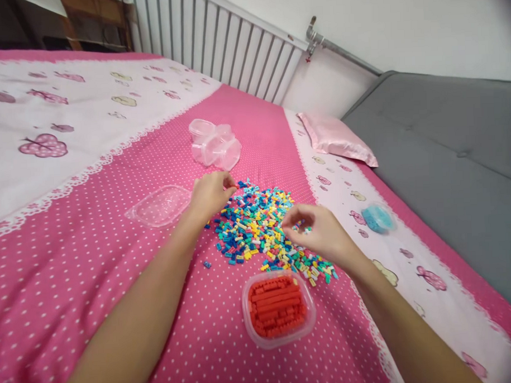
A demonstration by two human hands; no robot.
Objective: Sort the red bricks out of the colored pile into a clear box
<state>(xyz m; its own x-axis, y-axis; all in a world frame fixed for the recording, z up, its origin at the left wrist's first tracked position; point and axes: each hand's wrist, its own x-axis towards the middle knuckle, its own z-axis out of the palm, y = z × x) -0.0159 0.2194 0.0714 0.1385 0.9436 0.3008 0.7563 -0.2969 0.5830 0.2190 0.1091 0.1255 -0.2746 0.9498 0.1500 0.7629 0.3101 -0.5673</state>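
A spread pile of small building bricks [256, 225] in blue, yellow, green, white and pink lies on the bed. At the pile's far left edge, my left hand [213, 193] is closed in a pinch, with a small red brick [237, 186] showing at its fingertips. Over the right side of the pile, my right hand [315, 228] has thumb and forefinger curled together; whatever is between them is too small to make out. Nearest to me stands a clear plastic container [248, 320] holding red bricks packed in rows.
Beyond the pile are several clear empty containers [216, 145]. A clear lid [161, 206] lies beside my left forearm. To the right sits a container of blue pieces [379, 218]. A pink pillow [337, 139] rests near the grey headboard [446, 145]; a white radiator [225, 41] stands behind.
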